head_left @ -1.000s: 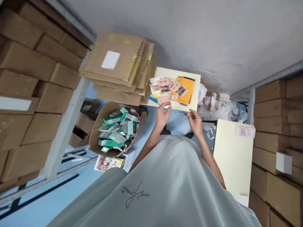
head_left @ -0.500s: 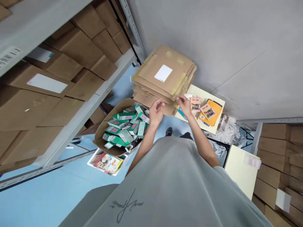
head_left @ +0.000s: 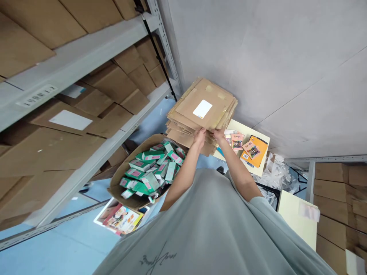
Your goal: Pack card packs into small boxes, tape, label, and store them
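A pile of flattened cardboard boxes [head_left: 186, 109] lies in front of me, its top piece bearing a white label [head_left: 202, 109] and strips of yellowish tape. Both hands are at the near edge of the pile, close together. My left hand [head_left: 200, 137] is closed on the cardboard edge, with its fingertips partly hidden. Just to the right, my right hand [head_left: 218, 136] also grips that edge, its fingers curled. How many layers they hold I cannot tell.
Left of me stands an open carton [head_left: 117, 181] of green-and-white small boxes, beside a white bin [head_left: 99, 220] of printed booklets. A cream table [head_left: 259, 168] holds an orange booklet [head_left: 261, 147] and pink packets. Shelving [head_left: 114, 49] with cartons flanks the left; a grey wall rises behind.
Both hands have moved onto the near edge of the cardboard pile and closed on it; before, they hovered apart in front of it. The view has also shifted.
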### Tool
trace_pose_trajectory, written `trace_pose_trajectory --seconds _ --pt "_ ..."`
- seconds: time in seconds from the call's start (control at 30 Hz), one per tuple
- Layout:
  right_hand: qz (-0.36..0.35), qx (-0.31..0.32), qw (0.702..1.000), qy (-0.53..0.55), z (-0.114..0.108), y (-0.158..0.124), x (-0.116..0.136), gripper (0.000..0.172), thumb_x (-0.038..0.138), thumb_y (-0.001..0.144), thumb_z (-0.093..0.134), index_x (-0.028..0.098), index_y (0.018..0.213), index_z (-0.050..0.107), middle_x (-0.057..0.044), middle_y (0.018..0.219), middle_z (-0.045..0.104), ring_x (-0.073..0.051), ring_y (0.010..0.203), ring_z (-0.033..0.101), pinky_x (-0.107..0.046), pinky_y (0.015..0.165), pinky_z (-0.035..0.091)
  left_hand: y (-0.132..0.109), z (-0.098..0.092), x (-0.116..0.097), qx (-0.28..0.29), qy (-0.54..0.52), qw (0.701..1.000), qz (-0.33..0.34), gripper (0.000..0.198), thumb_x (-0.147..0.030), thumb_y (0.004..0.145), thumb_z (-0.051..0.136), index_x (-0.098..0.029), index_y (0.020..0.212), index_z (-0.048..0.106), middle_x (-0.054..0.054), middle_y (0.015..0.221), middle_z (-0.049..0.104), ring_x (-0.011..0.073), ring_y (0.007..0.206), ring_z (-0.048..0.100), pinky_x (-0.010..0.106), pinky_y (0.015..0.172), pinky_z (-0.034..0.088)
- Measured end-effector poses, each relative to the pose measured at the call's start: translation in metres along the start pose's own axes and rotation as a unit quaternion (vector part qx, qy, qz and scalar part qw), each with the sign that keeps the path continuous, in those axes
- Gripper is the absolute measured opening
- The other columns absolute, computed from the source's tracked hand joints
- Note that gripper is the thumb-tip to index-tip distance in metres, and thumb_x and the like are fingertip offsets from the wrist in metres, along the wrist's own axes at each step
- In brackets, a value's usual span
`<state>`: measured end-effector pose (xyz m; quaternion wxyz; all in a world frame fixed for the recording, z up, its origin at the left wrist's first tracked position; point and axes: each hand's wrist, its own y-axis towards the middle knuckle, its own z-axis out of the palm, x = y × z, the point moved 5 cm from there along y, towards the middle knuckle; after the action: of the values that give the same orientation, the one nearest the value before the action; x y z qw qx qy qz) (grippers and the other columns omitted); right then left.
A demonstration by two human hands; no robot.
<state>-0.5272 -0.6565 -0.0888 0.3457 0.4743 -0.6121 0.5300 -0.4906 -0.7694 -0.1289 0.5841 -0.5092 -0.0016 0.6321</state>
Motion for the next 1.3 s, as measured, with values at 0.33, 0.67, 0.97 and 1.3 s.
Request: trace_pose_trajectory --seconds 0.33,0.67,0.97,1.3 --pt "-0.066 -0.032 0.997 -0.011 -0.015 -0.072 0.007 0.029 0.047 0.093 0.072 0.028 0.076 0.06 0.001 0.076 0.065 -0.021 0.082 0.065 -0.033 0.086 0.059 -0.002 -0.007 -0.031 -0.026 -0.057 0.997 -0.042 0.013 -0.028 0.101 0.083 -0.024 0.09 0.076 0.006 0.092 0.083 0.0255 0.109 0.082 0.034 0.098 0.066" --pt "-0.054 -0.304 0.951 0.008 -0.222 -0.21 -0.069 0.072 0.086 0.086 0.079 0.023 0.121 0.077 -0.014 0.112 0.084 -0.031 0.1 0.08 -0.052 0.099 0.069 -0.08 0.03 0.025 0.21 0.078 0.972 -0.076 0.033 -0.032 0.077 0.106 -0.018 0.099 0.085 0.011 0.113 0.091 0.0338 0.135 0.082 0.045 0.123 0.062" --pt "0.009 -0.604 0.795 -0.057 -0.421 -0.444 -0.152 0.078 0.084 0.091 0.081 0.025 0.143 0.074 -0.022 0.151 0.076 -0.037 0.137 0.075 -0.063 0.116 0.065 -0.154 0.104 0.153 0.383 0.307 0.862 -0.126 0.057 -0.048 0.054 0.112 -0.023 0.098 0.086 0.009 0.111 0.092 0.0407 0.131 0.083 0.052 0.115 0.069" --pt "0.038 -0.67 0.731 0.123 -0.452 -0.654 -0.289 0.059 0.064 0.087 0.087 0.024 0.127 0.071 -0.018 0.132 0.086 -0.034 0.124 0.082 -0.06 0.116 0.066 -0.35 0.165 0.347 0.609 0.495 0.606 -0.129 0.064 -0.061 0.06 0.111 -0.018 0.101 0.089 0.012 0.106 0.09 0.0335 0.096 0.085 0.042 0.091 0.071"
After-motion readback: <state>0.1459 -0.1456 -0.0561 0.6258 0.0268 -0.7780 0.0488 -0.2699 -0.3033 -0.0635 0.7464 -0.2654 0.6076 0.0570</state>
